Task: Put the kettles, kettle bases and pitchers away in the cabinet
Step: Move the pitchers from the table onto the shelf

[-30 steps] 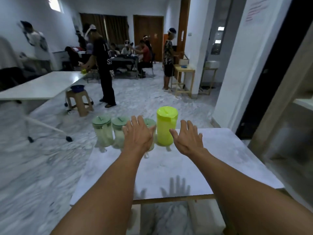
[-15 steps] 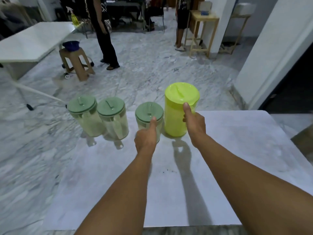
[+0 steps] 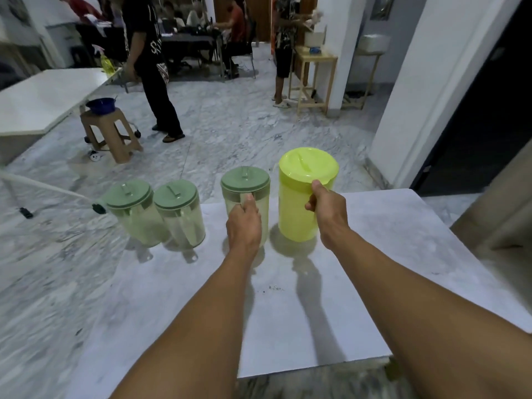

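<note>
Several pitchers stand in a row near the far edge of a white marble table (image 3: pixel 388 254). My right hand (image 3: pixel 326 210) is closed around the handle of the tall yellow-green pitcher (image 3: pixel 302 194), thumb against its lid rim. My left hand (image 3: pixel 244 223) grips the handle of a clear pitcher with a green lid (image 3: pixel 246 182) just left of it. Two more green-lidded clear pitchers (image 3: pixel 131 208) (image 3: pixel 180 210) stand side by side further left, their handles facing me. All the pitchers are upright.
A brown stool (image 3: pixel 110 131) with a blue bowl stands on the marble floor beyond the table, near a white table (image 3: pixel 43 96). A person in black (image 3: pixel 149 59) and others stand further back. A dark doorway (image 3: pixel 483 110) and a wooden panel lie to the right.
Both hands came forward from hovering open over the table and closed on the pitcher handles. The view tilted down and then rose a little.
</note>
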{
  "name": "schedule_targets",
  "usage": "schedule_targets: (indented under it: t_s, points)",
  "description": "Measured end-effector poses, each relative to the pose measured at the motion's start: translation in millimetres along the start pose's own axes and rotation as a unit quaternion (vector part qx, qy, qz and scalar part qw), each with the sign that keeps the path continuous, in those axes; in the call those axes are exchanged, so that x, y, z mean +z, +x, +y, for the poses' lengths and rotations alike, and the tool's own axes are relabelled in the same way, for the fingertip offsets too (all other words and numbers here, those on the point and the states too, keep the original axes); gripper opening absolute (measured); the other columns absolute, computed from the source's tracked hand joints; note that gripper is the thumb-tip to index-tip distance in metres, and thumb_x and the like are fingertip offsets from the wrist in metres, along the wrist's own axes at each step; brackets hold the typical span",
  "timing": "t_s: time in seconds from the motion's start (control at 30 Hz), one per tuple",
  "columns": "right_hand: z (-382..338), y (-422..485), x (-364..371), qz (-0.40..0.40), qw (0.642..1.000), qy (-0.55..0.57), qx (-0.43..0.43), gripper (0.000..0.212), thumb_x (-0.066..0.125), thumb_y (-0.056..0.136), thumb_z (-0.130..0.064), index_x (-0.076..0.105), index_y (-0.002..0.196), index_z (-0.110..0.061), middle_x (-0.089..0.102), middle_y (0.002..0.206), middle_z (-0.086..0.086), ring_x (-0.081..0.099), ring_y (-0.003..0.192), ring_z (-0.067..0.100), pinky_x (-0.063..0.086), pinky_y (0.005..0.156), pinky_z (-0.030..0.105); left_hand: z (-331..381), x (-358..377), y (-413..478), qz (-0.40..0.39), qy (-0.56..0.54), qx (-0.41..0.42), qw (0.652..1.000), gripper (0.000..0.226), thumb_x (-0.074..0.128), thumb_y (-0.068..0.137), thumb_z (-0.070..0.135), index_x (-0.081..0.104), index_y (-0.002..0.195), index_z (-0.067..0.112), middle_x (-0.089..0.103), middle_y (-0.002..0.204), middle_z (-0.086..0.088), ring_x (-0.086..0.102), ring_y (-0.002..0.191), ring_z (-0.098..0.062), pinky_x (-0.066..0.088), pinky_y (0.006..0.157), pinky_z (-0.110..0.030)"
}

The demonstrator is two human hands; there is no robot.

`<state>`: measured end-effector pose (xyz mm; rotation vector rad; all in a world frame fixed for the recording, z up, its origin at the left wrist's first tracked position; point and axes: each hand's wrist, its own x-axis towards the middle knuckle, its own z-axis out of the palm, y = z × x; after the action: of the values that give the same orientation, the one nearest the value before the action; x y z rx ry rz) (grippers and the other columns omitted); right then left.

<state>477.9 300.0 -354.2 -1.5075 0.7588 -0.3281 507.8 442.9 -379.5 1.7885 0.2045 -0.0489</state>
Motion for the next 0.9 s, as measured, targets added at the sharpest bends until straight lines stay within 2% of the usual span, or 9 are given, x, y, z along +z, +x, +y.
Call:
schedule_targets:
  t_s: [0.1,0.2,0.27,0.33,0.47,0.6,0.73,0.83,0.9]
  points:
    - [-27,-43,-42,0.045,0.998,0.019,-0.042,0.042,0.053,0.094,-0.044,0.054,0.065,-0.013,0.06,0.066,0.004,0.054,0.067,0.02,0.041,0.065,0.033,27,-1,-39,-0.026,-0.007,0.045,0.999,0.053,0.034,0.1,0.052,0.063,0.085,0.011,0.07,0.092,-0.013,0.066,0.096,-0.033,0.049,0.085,-0.042]
    - [-54,-96,-96,0.106,0.99,0.037,-0.079,0.04,0.055,0.091,-0.044,0.058,0.067,-0.012,0.06,0.063,0.005,0.057,0.066,0.023,0.048,0.074,0.039,62,5,-96,-0.067,-0.02,0.084,0.994,0.051,0.036,0.099,0.051,0.059,0.071,0.015,0.066,0.081,-0.009,0.067,0.094,-0.035,0.051,0.085,-0.044]
    - [-69,-133,-138,0.165,0.981,0.046,-0.096,0.04,0.056,0.087,-0.048,0.062,0.074,-0.011,0.063,0.069,0.007,0.061,0.065,0.026,0.05,0.074,0.041,87,12,-141,-0.105,-0.034,0.108,0.988,0.05,0.038,0.098,0.051,0.057,0.065,0.018,0.063,0.074,-0.006,0.066,0.089,-0.036,0.052,0.086,-0.048]
    - [-84,-170,-184,0.24,0.964,0.04,-0.11,0.043,0.055,0.084,-0.052,0.067,0.082,-0.011,0.069,0.082,0.011,0.067,0.079,0.033,0.052,0.079,0.041,111,23,-189,-0.148,-0.056,0.127,0.979,0.051,0.039,0.097,0.052,0.059,0.064,0.019,0.062,0.072,-0.008,0.067,0.089,-0.038,0.053,0.085,-0.049]
    - [-112,-247,-286,0.413,0.9,0.023,-0.14,0.047,0.055,0.088,-0.047,0.07,0.097,-0.004,0.071,0.107,0.018,0.064,0.1,0.037,0.051,0.088,0.042,156,56,-292,-0.241,-0.082,0.165,0.953,0.052,0.037,0.094,0.053,0.061,0.066,0.016,0.065,0.077,-0.012,0.067,0.098,-0.039,0.052,0.082,-0.046]
    - [-127,-323,-384,0.544,0.826,-0.002,-0.148,0.047,0.049,0.089,-0.045,0.071,0.093,-0.004,0.072,0.104,0.018,0.065,0.099,0.038,0.048,0.081,0.039,195,101,-390,-0.331,-0.113,0.206,0.914,0.069,0.033,0.085,0.059,0.069,0.098,0.002,0.072,0.102,-0.021,0.067,0.101,-0.039,0.052,0.091,-0.049]
    - [-129,-390,-474,0.636,0.754,-0.009,-0.166,0.05,0.047,0.086,-0.047,0.072,0.086,-0.003,0.073,0.095,0.018,0.068,0.09,0.037,0.053,0.076,0.039,222,152,-492,-0.428,-0.134,0.229,0.864,0.052,0.037,0.094,0.051,0.063,0.081,0.009,0.067,0.08,-0.011,0.061,0.075,-0.027,0.047,0.073,-0.035]
    - [-122,-431,-535,0.678,0.716,-0.006,-0.164,0.045,0.047,0.089,-0.042,0.07,0.081,-0.004,0.072,0.094,0.017,0.067,0.087,0.036,0.048,0.069,0.034,230,191,-562,-0.483,-0.136,0.244,0.83,0.06,0.038,0.093,0.054,0.067,0.091,0.002,0.071,0.09,-0.013,0.066,0.081,-0.03,0.052,0.08,-0.038]
    - [-115,-450,-570,0.705,0.692,-0.011,-0.158,0.04,0.047,0.09,-0.04,0.065,0.078,-0.007,0.072,0.096,0.018,0.066,0.09,0.037,0.042,0.067,0.032,231,214,-604,-0.516,-0.137,0.245,0.809,0.058,0.039,0.095,0.052,0.069,0.096,0.003,0.07,0.088,-0.012,0.064,0.079,-0.028,0.05,0.077,-0.037]
